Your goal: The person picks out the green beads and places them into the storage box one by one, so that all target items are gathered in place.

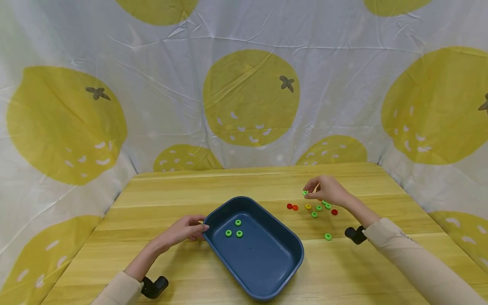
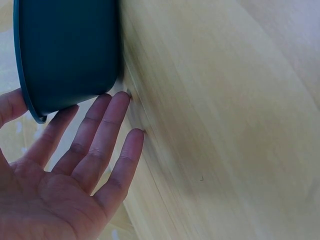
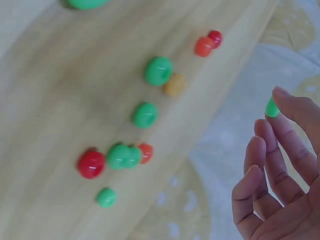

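A dark blue rectangular tub (image 1: pixel 253 254) stands on the table at the centre, with three green ring beads (image 1: pixel 239 234) near its far left end. My left hand (image 1: pixel 187 231) pinches the tub's left rim; in the left wrist view the thumb is at the rim and the other fingers (image 2: pixel 107 125) spread along the outside wall. At the right, my right hand (image 1: pixel 329 191) holds a green ring bead (image 3: pixel 272 108) between thumb and index finger, raised above the table. Below it lie scattered green beads (image 1: pixel 314 214), red ones (image 1: pixel 334 212), a yellow one (image 1: pixel 308 206) and an orange one (image 1: pixel 295 207).
The wooden table (image 1: pixel 171 190) is bordered at the back and sides by a white cloth (image 1: pixel 164 106) printed with yellow lemons. One green bead (image 1: pixel 328 237) lies nearer the front than the others. Each wrist wears a black camera (image 1: pixel 154 288).
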